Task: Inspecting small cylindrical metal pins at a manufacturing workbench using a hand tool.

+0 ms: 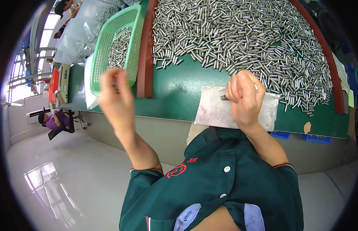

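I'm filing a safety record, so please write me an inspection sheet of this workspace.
Surface: green tabletop; tan patch near its right front edge.
Job's things: small silver metal cylinders, heaped loose between dark-red rails; more inside a pale-green perforated plastic basket.
Clutter: clear plastic bags of metal parts, upper left; smudged white sheet under the right hand.
Hands: left hand blurred at the basket's near end, contents unclear; right hand closed on at least one cylinder.
Cables: nothing seen.
Surroundings: seated person in purple, left; glossy pale floor; blue plastic bins below the right front edge.
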Demonstrator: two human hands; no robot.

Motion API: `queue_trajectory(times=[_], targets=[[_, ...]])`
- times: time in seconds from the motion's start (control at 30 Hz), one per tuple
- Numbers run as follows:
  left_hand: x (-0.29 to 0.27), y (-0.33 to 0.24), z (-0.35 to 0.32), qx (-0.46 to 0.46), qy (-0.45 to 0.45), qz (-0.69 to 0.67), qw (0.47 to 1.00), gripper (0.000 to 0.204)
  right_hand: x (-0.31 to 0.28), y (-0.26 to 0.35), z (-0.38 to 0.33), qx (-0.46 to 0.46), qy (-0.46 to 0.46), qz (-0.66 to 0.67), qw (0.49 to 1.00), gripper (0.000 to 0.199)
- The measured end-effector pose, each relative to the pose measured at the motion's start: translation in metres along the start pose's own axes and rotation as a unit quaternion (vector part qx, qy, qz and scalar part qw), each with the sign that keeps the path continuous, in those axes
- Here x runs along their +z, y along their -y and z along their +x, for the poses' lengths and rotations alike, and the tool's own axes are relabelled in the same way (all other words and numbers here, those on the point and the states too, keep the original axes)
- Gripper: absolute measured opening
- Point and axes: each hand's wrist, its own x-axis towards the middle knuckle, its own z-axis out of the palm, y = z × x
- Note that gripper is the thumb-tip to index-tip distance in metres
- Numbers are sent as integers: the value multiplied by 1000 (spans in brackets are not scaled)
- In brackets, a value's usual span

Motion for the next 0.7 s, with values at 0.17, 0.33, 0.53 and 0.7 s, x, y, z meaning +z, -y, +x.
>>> queue_trajectory(times=[0.17, 0.33, 0.53, 0.7], targets=[[-3, 66, 49, 25, -116, 71, 990, 17, -1, 0, -1, -11, 2, -7, 1000, 29], [8, 76, 45, 52, -15, 161, 985, 41, 0, 0, 0, -4, 6, 1, 1000, 30], [62, -11, 2, 36, 114, -12, 993, 11, -2, 3, 2, -8, 4, -11, 1000, 30], [91, -2, -8, 29, 188, 81, 978, 18, 1, 0, 0, -6, 0, -5, 1000, 32]])
